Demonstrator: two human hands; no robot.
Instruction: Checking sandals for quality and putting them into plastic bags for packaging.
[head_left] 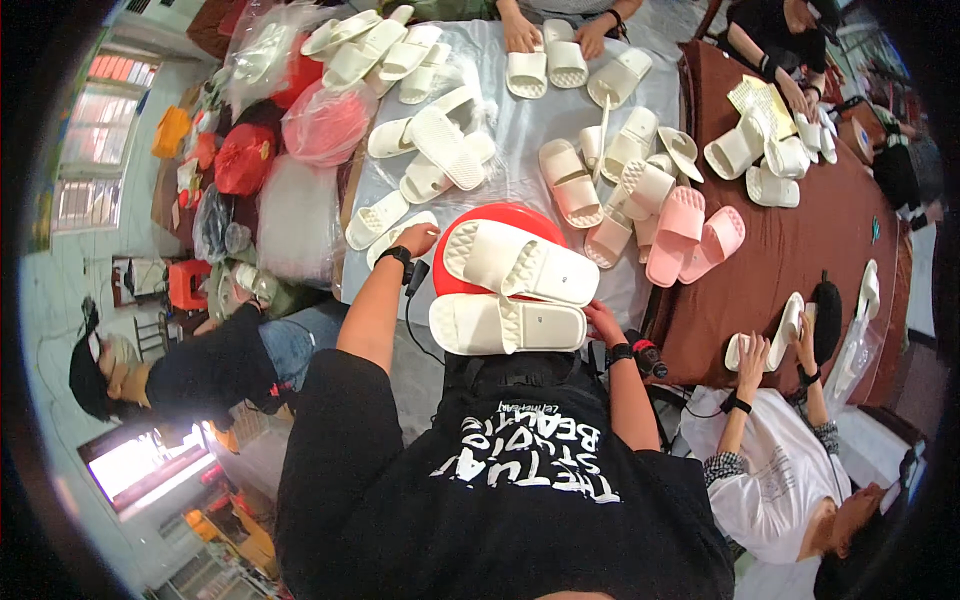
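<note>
Two cream-white slide slippers lie side by side in front of me, the farther slipper on a round red seat or disc and the nearer slipper along its near edge. My left hand is closed at the edge of another white slipper on the plastic-covered table; its fingertips are partly hidden. Beside the heel ends of the pair, my right hand has its fingers stretched out and grips nothing that I can see. Both wrists wear black bands.
More white slippers and pink slippers are scattered over the table. Red and clear plastic bags crowd the left side. A dark bottle stands near my right wrist. Co-workers' hands handle slippers at the right and far side.
</note>
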